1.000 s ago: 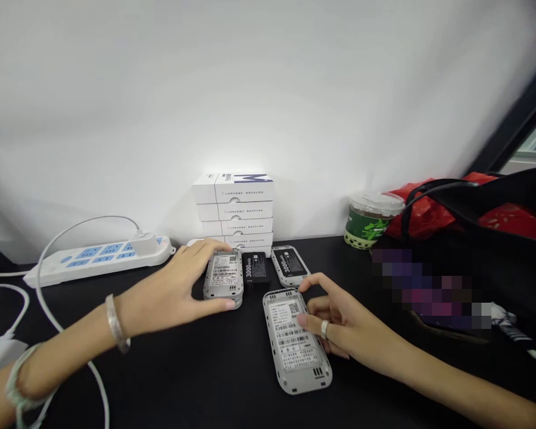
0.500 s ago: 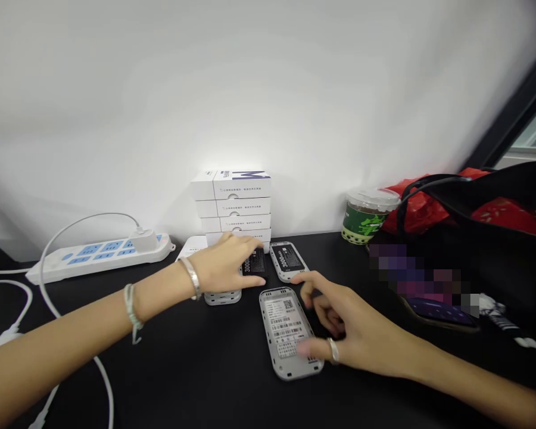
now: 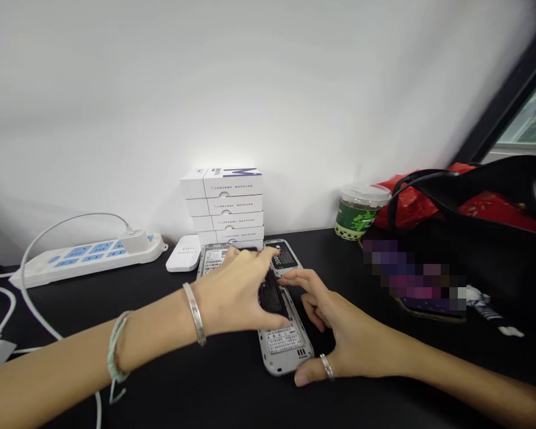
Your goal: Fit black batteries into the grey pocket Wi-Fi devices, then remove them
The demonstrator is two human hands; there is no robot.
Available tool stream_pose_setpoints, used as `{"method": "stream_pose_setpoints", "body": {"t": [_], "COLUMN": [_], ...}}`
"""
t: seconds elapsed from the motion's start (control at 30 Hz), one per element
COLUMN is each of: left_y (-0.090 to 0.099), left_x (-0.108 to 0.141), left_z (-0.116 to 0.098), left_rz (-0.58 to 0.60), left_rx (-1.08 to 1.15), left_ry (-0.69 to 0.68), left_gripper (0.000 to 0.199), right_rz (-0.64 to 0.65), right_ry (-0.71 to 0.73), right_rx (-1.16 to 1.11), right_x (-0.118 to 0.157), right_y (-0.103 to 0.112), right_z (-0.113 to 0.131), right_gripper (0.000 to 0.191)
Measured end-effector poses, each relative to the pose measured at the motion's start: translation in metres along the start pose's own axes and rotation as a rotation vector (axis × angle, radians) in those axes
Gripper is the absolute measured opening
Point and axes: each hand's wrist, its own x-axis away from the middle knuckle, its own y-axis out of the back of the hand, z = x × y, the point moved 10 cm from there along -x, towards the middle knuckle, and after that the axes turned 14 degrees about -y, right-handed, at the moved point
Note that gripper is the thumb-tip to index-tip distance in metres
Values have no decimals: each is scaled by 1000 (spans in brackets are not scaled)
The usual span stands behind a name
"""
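Observation:
My left hand (image 3: 241, 280) pinches a black battery (image 3: 272, 295) between thumb and fingers. The battery hangs over the upper part of a grey-white device casing (image 3: 290, 339), whose inside carries a printed label with barcodes. My right hand (image 3: 339, 328) curves around the casing's right side, index finger by its top edge and thumb against the lower right corner. Behind it lies a second casing (image 3: 290, 244) with a black battery in it. Another casing with a label (image 3: 214, 256) is partly hidden by my left hand.
Stacked white boxes (image 3: 234, 205) stand against the wall, with a white rounded device (image 3: 184, 253) beside them. On the left are a power strip (image 3: 89, 259) and white cables. To the right stand a drink cup (image 3: 360, 214), a phone (image 3: 429, 307) and a black bag (image 3: 486, 250).
My left hand has brought the black battery right and nearer, from the back casing to above the front one. My right hand has closed in on the front casing's edges. The view has shifted slightly.

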Motion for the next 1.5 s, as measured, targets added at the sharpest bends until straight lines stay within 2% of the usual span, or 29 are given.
{"method": "stream_pose_setpoints", "body": {"t": [0.13, 0.2, 0.27, 0.4, 0.57, 0.67, 0.77, 0.83, 0.87, 0.93, 1.0, 1.1, 1.2, 1.37, 1.43, 1.5], "left_y": [-15, -20, -23, -34, -38, -38, -12, 14, 26, 39, 42, 36, 29, 24, 22, 23], "left_x": [-1, 1, 7, 23, 31, 34, 44, 55, 62, 70, 74, 74, 72, 67, 67, 68], "left_z": [-19, -18, -11, -6, -21, -21, -7, 11, 21, 42, 60, 79, 92, 100, 100, 95], "left_rz": [-6, -39, -65, -51, -42, -17, -132, -233, -277, -271, -222, -151, -101, -45, -26, -50], "left_rx": [71, 133, 234, 414, 263, 231, 156, 57, 11, -42, -33, 16, 54, 97, 100, 73], "left_ry": [-33, -13, 31, 115, 59, 32, -3, 3, 13, 31, 44, 76, 132, 163, 170, 168], "left_gripper": [79, 75, 81, 80, 69, 67, 58, 51, 50, 59, 69, 84, 97, 103, 103, 100], "right_rz": [-1, 2, 7, 15, 33, 79, 126, 72, -1, -139, -143, -96, -65, -36, -101, -233], "right_ry": [49, 40, 27, 51, 44, -14, 1, 47, 54, 8, -57, -106, -122, -114, -91, -44], "right_rx": [-85, -91, -71, -28, 63, -12, -147, -148, -115, -15, 22, 6, 2, 27, 35, 26], "right_x": [2, 3, 3, 4, 5, 7, 11, 10, 7, -5, -21, -44, -58, -69, -66, -56], "right_y": [1, 1, 1, 2, -5, -7, 14, 46, 67, 104, 121, 124, 117, 112, 115, 118], "right_z": [4, 3, 2, 6, 16, 16, 15, 12, 7, -9, -27, -44, -48, -47, -44, -36], "right_gripper": [115, 115, 117, 114, 105, 98, 88, 84, 82, 81, 82, 77, 73, 71, 78, 84]}}
